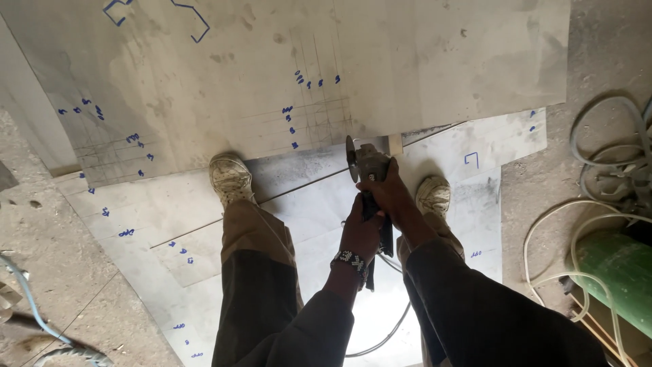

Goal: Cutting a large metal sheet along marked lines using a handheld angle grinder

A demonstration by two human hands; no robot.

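Grey handheld angle grinder (367,166) with its round disc sits at the near edge of a large pale metal sheet (285,75) marked with blue pen, between the person's two dusty work shoes (231,178). Right hand (388,194) is wrapped tight round the grinder's body near the head; left hand (361,232), with a beaded wristband, is clenched round the rear handle just behind it. Further marked sheets lie underfoot. Pale hoses (577,224) coil beside a green cylinder (621,272) at the right.
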